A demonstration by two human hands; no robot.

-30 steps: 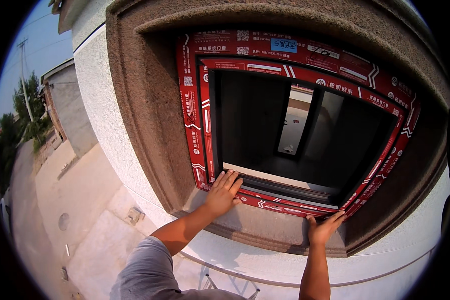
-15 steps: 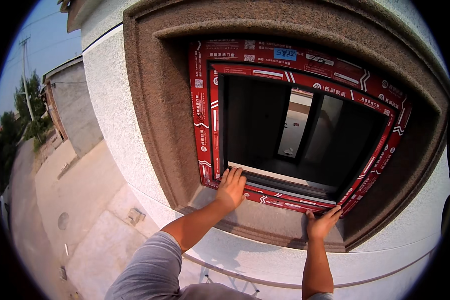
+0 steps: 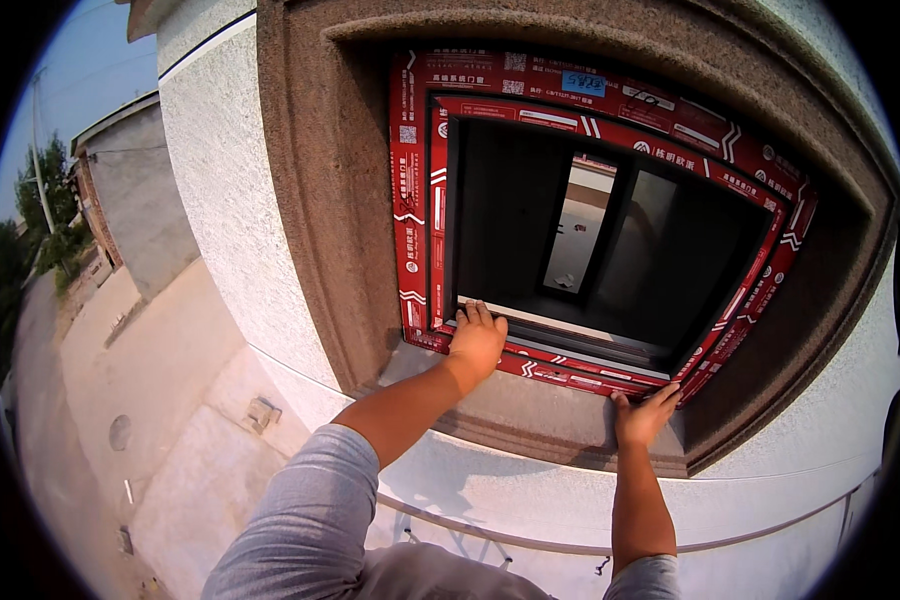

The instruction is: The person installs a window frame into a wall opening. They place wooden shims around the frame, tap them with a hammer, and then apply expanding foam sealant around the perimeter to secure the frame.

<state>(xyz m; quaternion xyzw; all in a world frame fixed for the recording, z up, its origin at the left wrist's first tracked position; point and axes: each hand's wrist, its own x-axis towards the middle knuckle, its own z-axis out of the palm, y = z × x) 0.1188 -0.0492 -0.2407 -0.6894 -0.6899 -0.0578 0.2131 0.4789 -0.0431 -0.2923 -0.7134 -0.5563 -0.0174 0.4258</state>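
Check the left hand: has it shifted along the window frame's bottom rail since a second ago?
No. The left hand stays near the lower-left corner of the red window frame.

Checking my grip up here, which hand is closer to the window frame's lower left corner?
Left. The left hand rests on the red window frame beside that corner; the right hand is farther right on the stone sill.

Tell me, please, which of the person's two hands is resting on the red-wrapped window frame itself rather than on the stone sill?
The left hand: its fingers lie over the bottom rail of the red window frame, while the right hand presses flat on the stone sill below it.
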